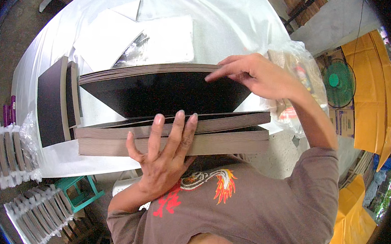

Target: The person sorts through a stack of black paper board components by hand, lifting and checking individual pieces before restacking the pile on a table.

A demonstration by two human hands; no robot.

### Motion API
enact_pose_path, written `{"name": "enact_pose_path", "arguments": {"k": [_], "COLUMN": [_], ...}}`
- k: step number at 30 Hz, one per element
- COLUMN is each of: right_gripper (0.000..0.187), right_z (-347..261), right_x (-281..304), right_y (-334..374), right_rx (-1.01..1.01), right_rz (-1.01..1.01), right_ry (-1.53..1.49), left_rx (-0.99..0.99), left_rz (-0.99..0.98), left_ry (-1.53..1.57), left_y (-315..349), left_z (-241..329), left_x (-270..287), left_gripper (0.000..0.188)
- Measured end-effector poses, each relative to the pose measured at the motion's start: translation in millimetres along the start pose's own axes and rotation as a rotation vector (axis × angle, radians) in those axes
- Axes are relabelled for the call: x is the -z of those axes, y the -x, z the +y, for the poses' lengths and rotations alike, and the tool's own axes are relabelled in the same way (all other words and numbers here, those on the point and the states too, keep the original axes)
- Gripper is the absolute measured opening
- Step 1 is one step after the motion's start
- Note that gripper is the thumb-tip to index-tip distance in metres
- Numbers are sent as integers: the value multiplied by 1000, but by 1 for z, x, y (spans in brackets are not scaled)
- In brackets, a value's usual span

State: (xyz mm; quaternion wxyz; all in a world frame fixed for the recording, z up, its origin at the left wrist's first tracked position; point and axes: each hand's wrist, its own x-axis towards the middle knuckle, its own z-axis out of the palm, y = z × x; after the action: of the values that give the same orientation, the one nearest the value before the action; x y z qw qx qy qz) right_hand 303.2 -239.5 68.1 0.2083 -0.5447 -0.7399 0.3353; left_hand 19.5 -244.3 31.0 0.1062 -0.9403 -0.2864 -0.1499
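Your left hand (163, 165) is spread, its fingers apart and laid against the grey edges of the near stack of black-faced, grey-edged flat boards (230, 145); it is not closed around them. Your right hand (268, 77) is bent over the top edge of the far stack of black-faced, grey-edged boards (161, 94), near its right end, with one fingertip in front of the black face; you cannot tell from here how firmly it grips.

The far stack tilts up beyond the near one, its black face toward you, and narrow dark gaps part some layers of the near stack. Just left of both, more black-faced boards (50, 106) stand tilted on the white, sheet-covered tabletop (231, 19). Past the far stack lie flat white sheets (103, 39) and a piece of clear, shiny film (135, 46).

To your right, a crumpled clear plastic bag (311, 83) holds red and other coloured items, too blurred to identify. On your left, below the tabletop, clear plastic wrapping encloses a row of grey slabs (12, 151); a second wrapped row (39, 215) sits nearer you, beside a teal plastic stool (79, 193). Farther right stands a round green fan (338, 83), with orange-yellow sheeting (372, 94) beyond.
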Motion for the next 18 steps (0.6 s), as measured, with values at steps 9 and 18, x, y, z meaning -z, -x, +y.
{"name": "enact_pose_path", "arguments": {"k": [9, 18], "right_gripper": [50, 42], "right_z": [-13, -10], "right_x": [1, -3], "right_y": [4, 3], "right_rx": [7, -12], "right_rz": [12, 16], "right_ry": [16, -17], "left_rx": [66, 30], "left_rz": [-98, -17], "left_ry": [156, 91], "left_y": [-6, 2], "left_z": [1, 1], "left_x": [6, 1], "left_gripper": [77, 81]}}
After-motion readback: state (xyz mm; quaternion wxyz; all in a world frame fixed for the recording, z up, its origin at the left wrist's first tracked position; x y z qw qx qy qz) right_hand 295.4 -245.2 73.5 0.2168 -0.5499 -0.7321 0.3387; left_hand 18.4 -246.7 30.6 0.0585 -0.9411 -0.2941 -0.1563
